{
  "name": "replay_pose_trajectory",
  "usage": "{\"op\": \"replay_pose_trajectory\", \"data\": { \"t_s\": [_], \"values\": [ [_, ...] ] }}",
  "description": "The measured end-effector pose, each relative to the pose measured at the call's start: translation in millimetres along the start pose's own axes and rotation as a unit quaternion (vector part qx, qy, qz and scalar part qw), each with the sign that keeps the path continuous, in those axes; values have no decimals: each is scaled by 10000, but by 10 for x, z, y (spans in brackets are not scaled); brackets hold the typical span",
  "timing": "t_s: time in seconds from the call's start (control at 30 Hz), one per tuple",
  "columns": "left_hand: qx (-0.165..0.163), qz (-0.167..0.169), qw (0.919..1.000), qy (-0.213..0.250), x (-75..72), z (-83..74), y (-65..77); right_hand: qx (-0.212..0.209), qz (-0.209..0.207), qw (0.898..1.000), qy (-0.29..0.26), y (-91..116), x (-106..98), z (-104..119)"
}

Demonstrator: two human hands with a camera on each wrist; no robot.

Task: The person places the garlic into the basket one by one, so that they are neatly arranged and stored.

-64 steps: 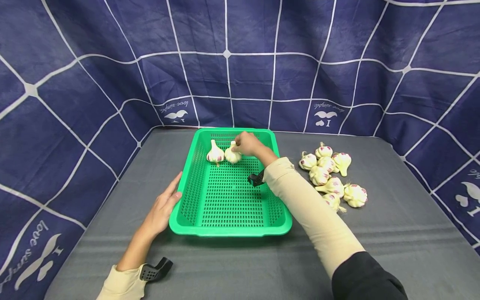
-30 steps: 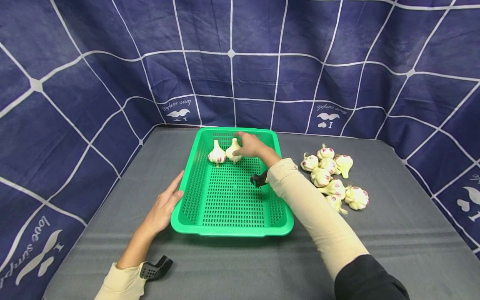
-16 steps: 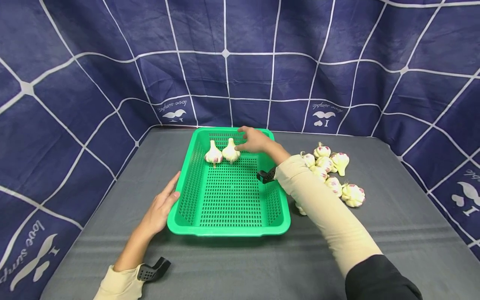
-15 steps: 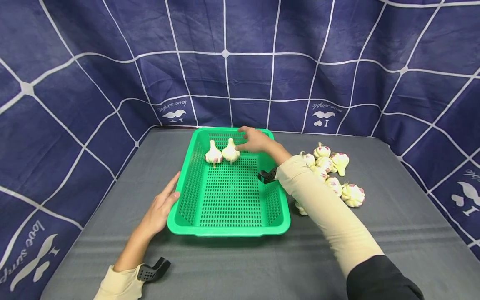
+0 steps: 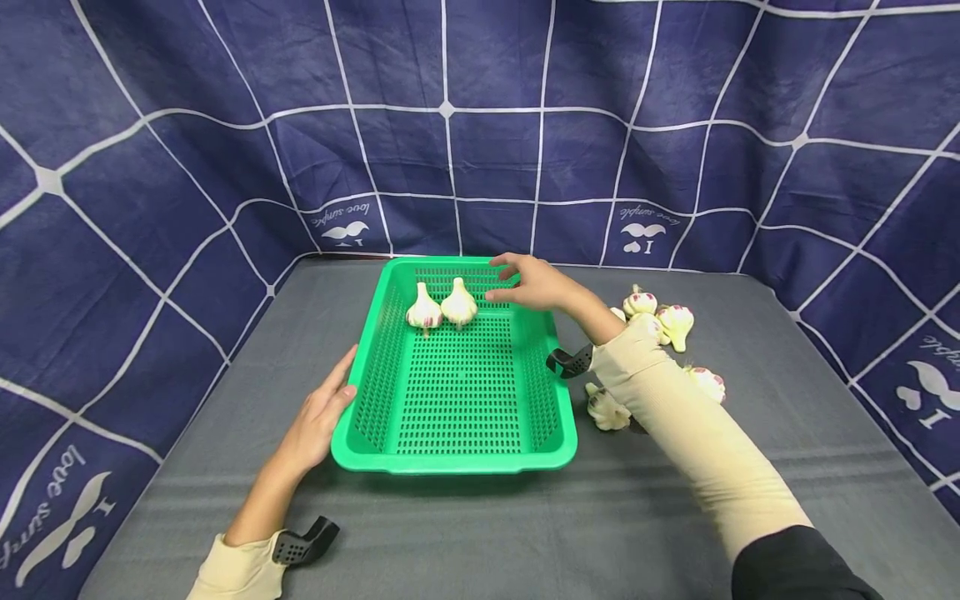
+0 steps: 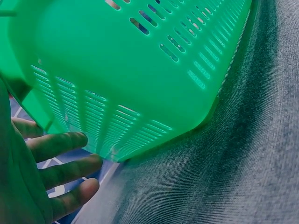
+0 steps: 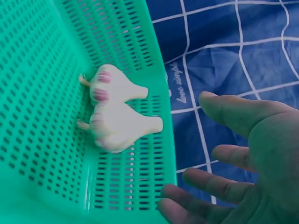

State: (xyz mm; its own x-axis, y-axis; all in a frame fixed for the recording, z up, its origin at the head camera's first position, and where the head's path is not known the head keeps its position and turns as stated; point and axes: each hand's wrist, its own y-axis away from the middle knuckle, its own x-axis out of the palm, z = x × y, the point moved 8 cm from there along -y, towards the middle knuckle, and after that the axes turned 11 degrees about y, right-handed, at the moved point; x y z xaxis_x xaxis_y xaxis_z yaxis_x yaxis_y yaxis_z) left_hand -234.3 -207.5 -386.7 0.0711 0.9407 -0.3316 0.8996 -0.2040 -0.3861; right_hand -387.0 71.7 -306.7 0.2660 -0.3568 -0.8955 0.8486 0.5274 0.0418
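Two garlic bulbs, a left one [image 5: 424,313] and a right one [image 5: 459,307], lie side by side at the far end of a green perforated plastic basket [image 5: 453,463]. Their stems point toward the far wall of the basket. My right hand [image 5: 536,283] hovers over the basket's far right corner, fingers spread and holding nothing, to the right of the bulbs. My left hand [image 5: 318,421] rests against the basket's left rim with fingers extended; in the left wrist view its fingers [image 6: 70,168] lie along the outside of the green wall.
Several more garlic bulbs [image 5: 677,323] lie in a loose group on the grey cloth right of the basket, partly hidden by the right sleeve. A single bulb [image 5: 607,408] sits near the basket's right side. A blue checked curtain [image 5: 495,150] stands behind.
My right hand has let go of the right garlic bulb in the basket and drawn back to the right, its fingers spreading. My left hand has stayed at the rim.
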Motion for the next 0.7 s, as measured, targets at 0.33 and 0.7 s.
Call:
{"op": "replay_pose_trajectory", "data": {
  "t_s": [0.33, 0.7],
  "values": [
    [29, -37, 10000, -38, 8, 5, -11, -708, -698, 9950, -97, 442, -108, -31],
    [-38, -66, 9999, 83, -4, 19, 0, -868, -1338, 9869, -260, 918, -112, -159]
  ]
}}
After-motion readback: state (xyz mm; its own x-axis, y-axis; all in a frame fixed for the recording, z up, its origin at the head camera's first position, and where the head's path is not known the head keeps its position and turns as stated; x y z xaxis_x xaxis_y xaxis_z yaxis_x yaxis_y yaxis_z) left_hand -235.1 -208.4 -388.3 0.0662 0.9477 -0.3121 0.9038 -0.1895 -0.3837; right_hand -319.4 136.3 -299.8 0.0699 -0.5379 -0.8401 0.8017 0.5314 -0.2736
